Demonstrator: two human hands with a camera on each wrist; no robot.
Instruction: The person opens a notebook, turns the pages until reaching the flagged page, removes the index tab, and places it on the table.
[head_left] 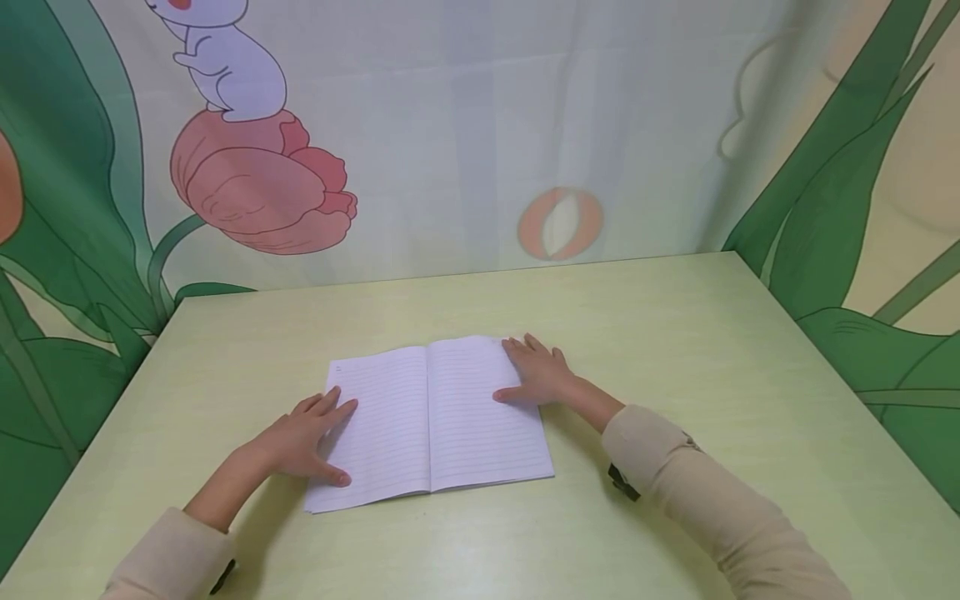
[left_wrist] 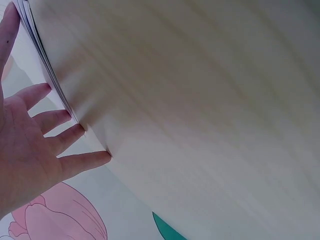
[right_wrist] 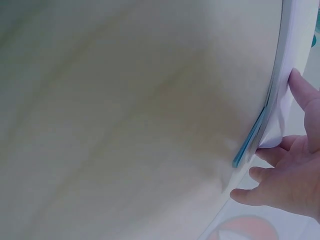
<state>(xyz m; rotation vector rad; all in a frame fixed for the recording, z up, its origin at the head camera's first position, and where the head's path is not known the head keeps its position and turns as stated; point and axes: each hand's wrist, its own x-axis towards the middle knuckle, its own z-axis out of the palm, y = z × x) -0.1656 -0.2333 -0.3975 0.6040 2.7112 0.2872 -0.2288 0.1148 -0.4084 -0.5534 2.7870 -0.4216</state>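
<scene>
An open notebook (head_left: 427,425) with lined, unwritten pages lies on the table, its spine running toward the person. My left hand (head_left: 303,437) rests at the left page's outer edge, fingers spread, with the thumb on the paper. On the far right edge, my right hand (head_left: 536,372) touches the right page with thumb and fingers extended. In the left wrist view, the left hand (left_wrist: 37,135) has its fingertips along the notebook's edge (left_wrist: 42,55). The right wrist view shows the right hand (right_wrist: 295,160) beside a slightly bent page corner (right_wrist: 272,137), with a blue cover edge (right_wrist: 248,137) below.
The pale wooden table (head_left: 637,317) extends around the notebook on all sides. Behind it hangs a curtain (head_left: 420,150) printed with a pink flower, a rabbit and green leaves. Dark objects show under both sleeve cuffs (head_left: 645,446).
</scene>
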